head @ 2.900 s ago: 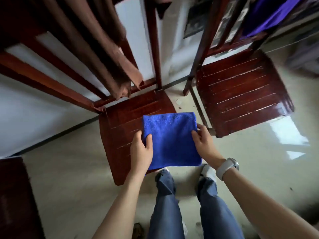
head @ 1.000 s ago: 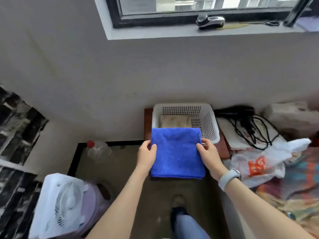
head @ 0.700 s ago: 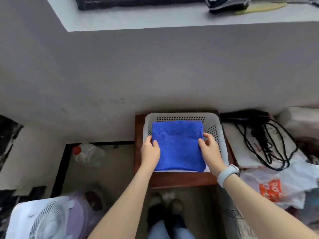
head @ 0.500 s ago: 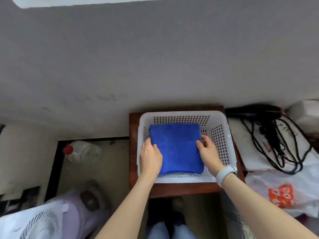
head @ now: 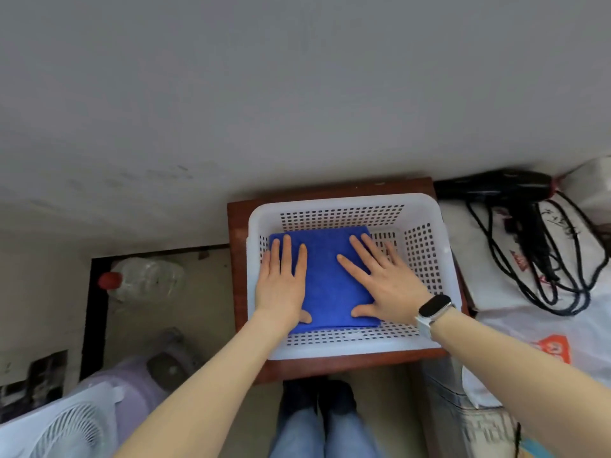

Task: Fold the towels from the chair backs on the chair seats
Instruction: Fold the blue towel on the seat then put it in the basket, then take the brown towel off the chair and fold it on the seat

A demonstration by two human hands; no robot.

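A folded blue towel [head: 325,279] lies flat in the bottom of a white perforated plastic basket [head: 426,246]. The basket stands on a small dark-red wooden stand [head: 330,366] against the wall. My left hand [head: 281,282] lies flat on the towel's left side with straight fingers. My right hand [head: 383,282], a watch on its wrist, presses flat on the towel's right side with fingers spread. No chairs are in view.
A black hair dryer [head: 496,188] with its tangled cord lies to the right of the basket, above a white plastic bag [head: 545,342]. On the floor at the left lie a clear bottle [head: 145,277] with a red cap and a white fan [head: 66,428].
I carried the folded towel from the chair seat to the basket and lowered it in. My hands let go of its edges and now lie flat on top of it.
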